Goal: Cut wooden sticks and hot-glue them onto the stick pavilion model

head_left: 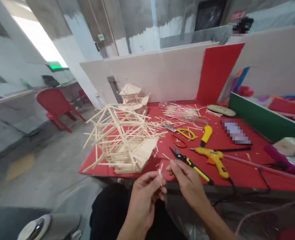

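Between the thumb and fingers of my left hand [149,188] is a short wooden stick [161,168], its tip pointing up. My right hand [185,176] is just beside it, thumb and forefinger pinched together; whatever they may hold is too small to make out. To the left stands a large openwork model built of wooden sticks [122,133], with a slatted sloping panel on its near side. Close to my right hand lie pruning shears [191,165] with black and yellow handles and a yellow glue gun [214,158].
A smaller stick pagoda [132,95] stands behind the model. Yellow-handled scissors [181,131], a yellow-handled tool [206,135], a bag of sticks [179,110] and loose pieces lie on the red table [160,171]. A green divider [260,118] borders the right. Cables hang in front.
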A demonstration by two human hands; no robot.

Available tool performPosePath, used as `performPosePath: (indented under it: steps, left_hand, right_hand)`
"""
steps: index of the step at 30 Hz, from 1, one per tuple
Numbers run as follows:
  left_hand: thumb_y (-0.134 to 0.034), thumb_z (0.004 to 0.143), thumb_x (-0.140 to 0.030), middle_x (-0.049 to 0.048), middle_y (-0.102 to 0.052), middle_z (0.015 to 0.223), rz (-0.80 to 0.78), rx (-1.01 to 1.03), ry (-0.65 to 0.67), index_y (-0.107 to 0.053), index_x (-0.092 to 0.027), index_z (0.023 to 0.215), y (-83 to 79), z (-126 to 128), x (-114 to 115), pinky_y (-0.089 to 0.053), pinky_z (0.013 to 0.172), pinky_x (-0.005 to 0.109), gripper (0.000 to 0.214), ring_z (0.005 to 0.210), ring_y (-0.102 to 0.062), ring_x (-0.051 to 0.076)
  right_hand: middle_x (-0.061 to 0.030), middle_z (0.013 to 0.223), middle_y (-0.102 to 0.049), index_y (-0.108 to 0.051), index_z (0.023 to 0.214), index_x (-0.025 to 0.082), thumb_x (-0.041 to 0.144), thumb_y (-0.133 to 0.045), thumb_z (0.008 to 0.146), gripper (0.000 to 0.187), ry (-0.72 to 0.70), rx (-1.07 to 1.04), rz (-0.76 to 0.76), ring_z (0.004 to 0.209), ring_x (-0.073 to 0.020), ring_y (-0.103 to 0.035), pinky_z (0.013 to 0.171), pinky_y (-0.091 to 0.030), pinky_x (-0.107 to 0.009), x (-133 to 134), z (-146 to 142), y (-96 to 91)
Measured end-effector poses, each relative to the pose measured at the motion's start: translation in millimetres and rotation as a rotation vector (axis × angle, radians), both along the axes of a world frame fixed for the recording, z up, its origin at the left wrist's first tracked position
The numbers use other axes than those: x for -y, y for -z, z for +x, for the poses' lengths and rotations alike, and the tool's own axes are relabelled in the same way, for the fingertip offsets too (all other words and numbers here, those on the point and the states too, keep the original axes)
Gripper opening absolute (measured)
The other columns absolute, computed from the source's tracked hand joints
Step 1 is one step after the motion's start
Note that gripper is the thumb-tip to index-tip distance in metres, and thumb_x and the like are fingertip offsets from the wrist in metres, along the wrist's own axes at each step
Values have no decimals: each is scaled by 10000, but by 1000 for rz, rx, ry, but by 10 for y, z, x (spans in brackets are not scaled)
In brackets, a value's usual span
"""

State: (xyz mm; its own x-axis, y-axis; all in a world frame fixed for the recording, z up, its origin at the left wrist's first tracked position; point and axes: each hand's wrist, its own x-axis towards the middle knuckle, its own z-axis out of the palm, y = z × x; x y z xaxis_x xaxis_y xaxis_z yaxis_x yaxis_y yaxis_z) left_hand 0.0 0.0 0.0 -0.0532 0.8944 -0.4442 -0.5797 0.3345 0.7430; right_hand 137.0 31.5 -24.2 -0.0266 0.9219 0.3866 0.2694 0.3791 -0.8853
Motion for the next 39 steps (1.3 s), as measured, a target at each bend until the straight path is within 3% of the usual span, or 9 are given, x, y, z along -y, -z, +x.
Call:
performPosePath:
  steps: [2, 5, 8, 13, 18, 23, 28, 39]
  left_hand:
    - [-884, 593, -232, 43, -710, 709, -57, 44, -108, -738, -121, 785, -67, -36, 54, -503, 515, 179, 266, 600, -638, 118]
    - [-882, 597, -214, 41, -719, 771, -108, 117, -230, -741, -133, 805, -137, -56, 114, -542, 612, 193, 264, 690, -657, 123]
    - [-854, 625, -157, 40, -710, 770, -123, 183, -302, -734, -129, 796, -162, -57, 135, -562, 660, 215, 211, 706, -654, 124]
    - [-713, 769, -88, 66, -713, 809, -155, 209, -358, -716, -109, 817, -200, -97, 82, -572, 646, 227, 52, 709, -666, 136]
    - [-583, 881, -102, 112, -728, 901, -163, 197, -387, -715, -88, 892, -232, -142, -6, -579, 657, 226, 133, 795, -693, 164]
    - [-564, 884, -79, 82, -721, 828, -144, 177, -446, -705, -95, 850, -181, -185, -59, -584, 616, 236, 146, 701, -680, 144]
    - [-553, 879, -54, 103, -725, 926, -154, 186, -460, -704, -93, 888, -141, -211, -79, -593, 713, 252, 156, 824, -696, 162]
    - [-527, 885, -51, 108, -734, 923, -193, 188, -460, -703, -89, 872, -208, -178, -126, -599, 707, 246, 181, 823, -704, 168]
  right_hand:
    - [-23, 855, -671, -636, 932, 196, 181, -552, 924, 86, -84, 75, 182, 801, -139, -627, 704, -506, -258, 123, -46, -41]
    - [-52, 913, -675, -629, 1074, 171, 115, -665, 830, 254, -90, 139, 413, 835, -167, -609, 736, -499, -305, 237, -148, -42]
    - [-49, 838, -677, -655, 1056, 161, 57, -680, 815, 264, 8, 144, 541, 760, -156, -584, 681, -480, -298, 245, -290, -1]
    - [-47, 808, -688, -681, 1050, 147, 65, -696, 811, 253, 60, 163, 600, 735, -154, -573, 663, -474, -301, 145, -461, 2]
    - [-50, 831, -689, -692, 1051, 157, 91, -711, 802, 258, 112, 154, 590, 759, -162, -561, 682, -468, -311, 39, -541, 1]
    - [-52, 829, -678, -706, 1055, 169, 128, -701, 816, 243, 121, 179, 578, 752, -165, -540, 691, -458, -322, -46, -593, 18]
    - [-54, 823, -673, -710, 1060, 162, 120, -705, 805, 258, 135, 169, 589, 758, -165, -538, 707, -463, -322, -101, -648, 3]
    - [-56, 832, -666, -720, 1022, 171, 136, -704, 803, 223, 126, 152, 579, 786, -173, -535, 712, -472, -319, -141, -662, -1]
